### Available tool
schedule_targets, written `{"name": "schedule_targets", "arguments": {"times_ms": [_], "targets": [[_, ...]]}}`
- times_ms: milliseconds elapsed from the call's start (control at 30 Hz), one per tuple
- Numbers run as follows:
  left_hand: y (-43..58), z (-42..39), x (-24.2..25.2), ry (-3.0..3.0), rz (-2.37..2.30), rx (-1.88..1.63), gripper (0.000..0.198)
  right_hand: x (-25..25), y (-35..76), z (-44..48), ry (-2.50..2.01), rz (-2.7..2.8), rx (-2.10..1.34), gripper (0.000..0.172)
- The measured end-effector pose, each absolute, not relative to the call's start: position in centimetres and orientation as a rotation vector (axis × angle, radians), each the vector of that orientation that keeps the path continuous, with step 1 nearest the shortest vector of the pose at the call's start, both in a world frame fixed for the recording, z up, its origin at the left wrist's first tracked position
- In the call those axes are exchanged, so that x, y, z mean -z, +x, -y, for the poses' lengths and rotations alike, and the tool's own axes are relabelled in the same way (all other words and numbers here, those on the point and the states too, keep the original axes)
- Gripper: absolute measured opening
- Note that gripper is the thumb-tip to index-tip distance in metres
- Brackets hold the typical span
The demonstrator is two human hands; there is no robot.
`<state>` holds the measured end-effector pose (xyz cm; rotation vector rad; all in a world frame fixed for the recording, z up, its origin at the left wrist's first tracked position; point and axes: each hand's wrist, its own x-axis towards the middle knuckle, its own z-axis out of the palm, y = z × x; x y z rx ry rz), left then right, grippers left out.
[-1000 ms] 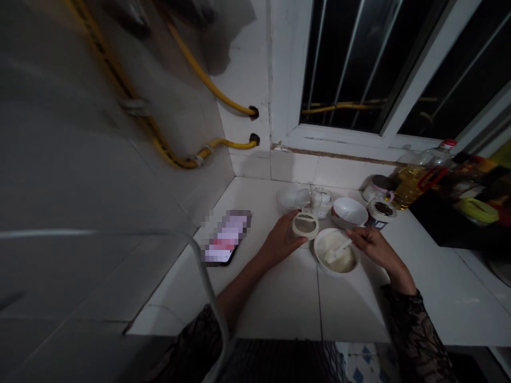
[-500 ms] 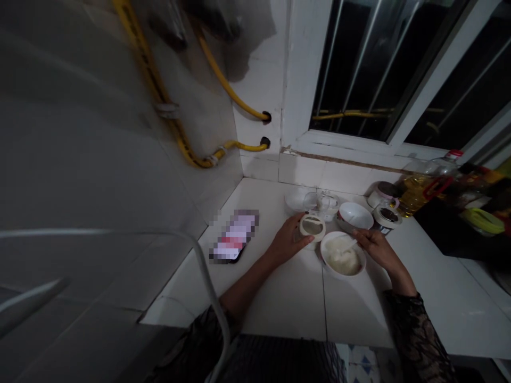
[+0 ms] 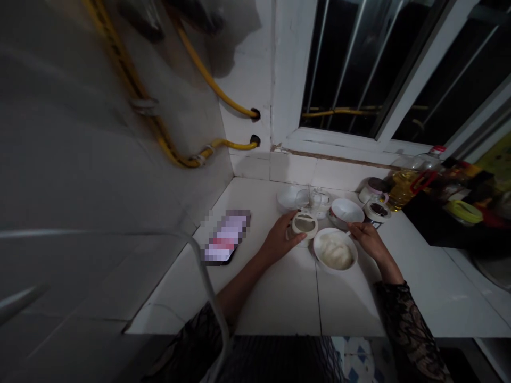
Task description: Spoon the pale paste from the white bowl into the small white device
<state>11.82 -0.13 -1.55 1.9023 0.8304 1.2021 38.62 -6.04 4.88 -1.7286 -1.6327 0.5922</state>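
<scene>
Head view: left hand (image 3: 281,239) closed around a cream ring mould (image 3: 304,224), fingers curled on its side, a crossbar showing over its opening. Ring held up just left of the dough bowl (image 3: 334,251), its lower edge hidden from this angle. Right hand (image 3: 369,240) half open, fingers stretched out just past the dough bowl's far rim, close to a second bowl (image 3: 346,211); a pale sliver near the fingertips, too small to tell whether anything is pinched there. Work at this moment, as it looks: ring handled at the dough's side, with both hands close around the bowl.

Inside the dough bowl, a smooth white mound of dough (image 3: 334,253). Beyond the dough bowl, the second bowl, white, with a pale smear inside; farther left of that, a white dish (image 3: 287,198) and a clear glass bowl (image 3: 315,199), contents unclear. Right of the second bowl, an open jar (image 3: 377,210) of dark paste, and behind it a small pot (image 3: 373,189). Farther off, a bottle of yellow oil (image 3: 404,183). Left of the dough bowl, a phone (image 3: 227,236) on the tabletop (image 3: 279,303), its screen blurred out.
</scene>
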Motion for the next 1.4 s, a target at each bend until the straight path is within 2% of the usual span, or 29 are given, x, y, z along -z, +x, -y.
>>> {"name": "schedule_targets", "arguments": {"times_ms": [400,800,1400], "targets": [[11.8,0.1,1.6,1.893,-0.819,-1.209,0.060,-3.7,39.4,5.2,-1.769,1.548,-0.581,0.060],[11.6,0.0,1.5,1.904,-0.811,-1.173,0.062,-3.9,39.2,5.3,-1.734,1.377,-0.876,0.058],[11.5,-0.1,1.7,1.944,-0.802,-1.199,0.060,-5.4,37.1,5.1,-1.690,1.358,-0.746,0.062]]}}
